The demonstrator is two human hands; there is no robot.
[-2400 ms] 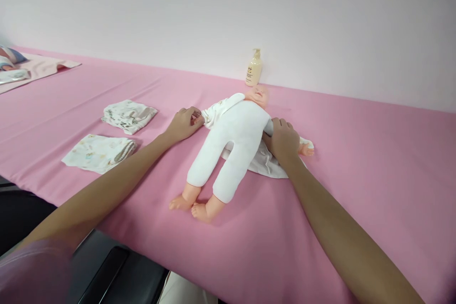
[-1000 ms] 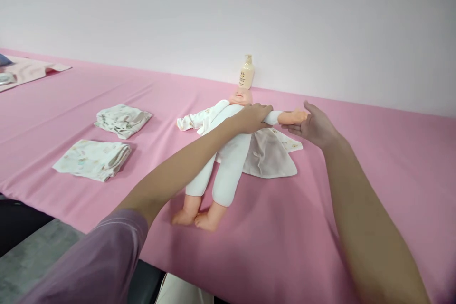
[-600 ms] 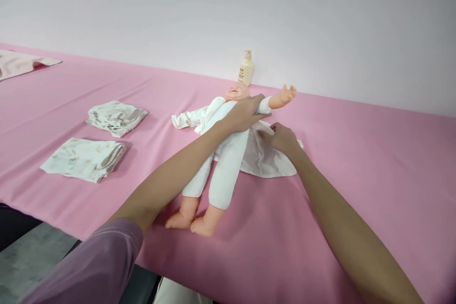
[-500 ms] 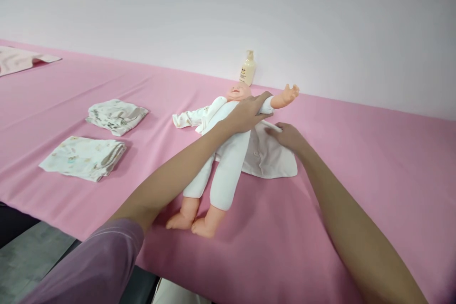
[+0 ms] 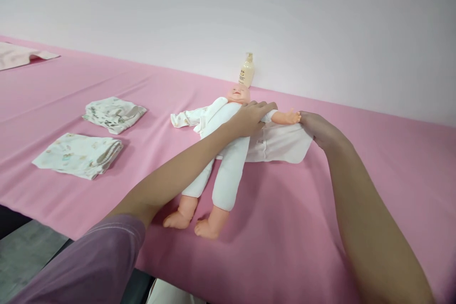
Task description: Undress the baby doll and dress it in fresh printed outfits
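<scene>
The work looks about half done. Nearest, the feet of the doll rest toward 7 o'clock on the pink counter; it lies face-up, its long axis running from there to the head, which points between 12 and 1. Two folded cloths sit around 9. The right hand, at 3 o'clock, seems to pinch the edge of the outspread shirt, fingertips partly hidden. The left hand grasps the doll's upper arm on that side; this arm is outside the shirt, so its sleeve appears left. The arm at 10 o'clock is already sleeved. Beyond the head, at 12, stands a bottle.
</scene>
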